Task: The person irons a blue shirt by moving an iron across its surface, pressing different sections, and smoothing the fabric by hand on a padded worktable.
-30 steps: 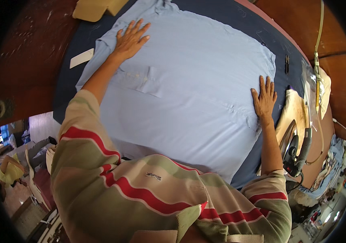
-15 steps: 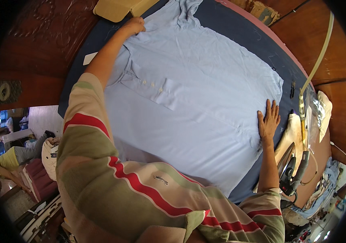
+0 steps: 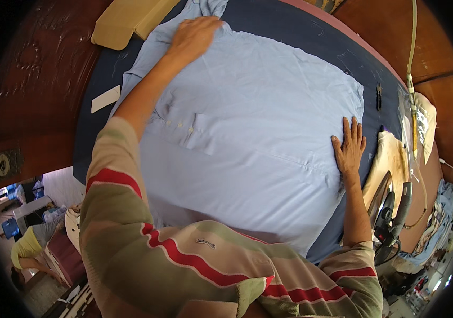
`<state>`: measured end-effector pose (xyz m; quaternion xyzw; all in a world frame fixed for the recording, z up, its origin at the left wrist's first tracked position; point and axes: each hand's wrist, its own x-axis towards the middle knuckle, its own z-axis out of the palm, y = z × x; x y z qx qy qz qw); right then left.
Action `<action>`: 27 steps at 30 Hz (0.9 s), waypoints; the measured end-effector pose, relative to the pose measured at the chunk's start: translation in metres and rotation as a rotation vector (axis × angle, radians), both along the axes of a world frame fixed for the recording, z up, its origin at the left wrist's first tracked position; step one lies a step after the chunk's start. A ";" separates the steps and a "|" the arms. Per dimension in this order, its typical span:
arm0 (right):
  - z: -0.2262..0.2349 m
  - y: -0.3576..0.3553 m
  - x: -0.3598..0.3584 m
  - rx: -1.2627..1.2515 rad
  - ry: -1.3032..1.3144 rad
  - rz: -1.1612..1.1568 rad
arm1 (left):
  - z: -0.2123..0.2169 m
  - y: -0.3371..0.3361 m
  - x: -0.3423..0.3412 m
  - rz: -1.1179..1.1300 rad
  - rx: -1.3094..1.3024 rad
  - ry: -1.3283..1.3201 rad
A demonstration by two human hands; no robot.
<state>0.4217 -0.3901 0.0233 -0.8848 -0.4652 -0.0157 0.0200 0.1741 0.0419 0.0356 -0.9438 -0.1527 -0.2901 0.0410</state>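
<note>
A light blue buttoned shirt (image 3: 247,106) lies spread over a dark blue covered table (image 3: 311,32), with its row of small pale buttons left of the middle. My left hand (image 3: 197,38) is on the far left part of the shirt, near a sleeve bunched at the top. Its fingers point right and are slightly blurred, so their grip is not clear. My right hand (image 3: 349,151) lies flat with fingers spread at the shirt's right edge, holding nothing. Faint wrinkles show across the upper part of the fabric.
An iron (image 3: 385,212) rests on the right beside a stained cream cloth (image 3: 385,164). Small black thread snips (image 3: 379,97) lie beyond my right hand. A cardboard box (image 3: 131,21) and a white card (image 3: 105,99) are at the left. Another person (image 3: 30,246) bends at lower left.
My left hand has moved right along the top of the shirt from the far left edge, where it was closed on the fabric. My right hand stays flat at the right edge.
</note>
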 end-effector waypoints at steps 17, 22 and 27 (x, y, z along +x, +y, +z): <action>0.024 0.083 0.074 0.614 0.232 -0.058 | -0.021 -0.082 -0.024 0.178 -0.430 0.087; 0.003 0.123 0.139 0.303 -0.049 -0.009 | -0.020 -0.093 -0.024 0.200 -0.358 0.211; 0.003 0.112 0.097 0.559 -0.200 0.008 | -0.021 -0.090 -0.023 0.189 -0.361 0.214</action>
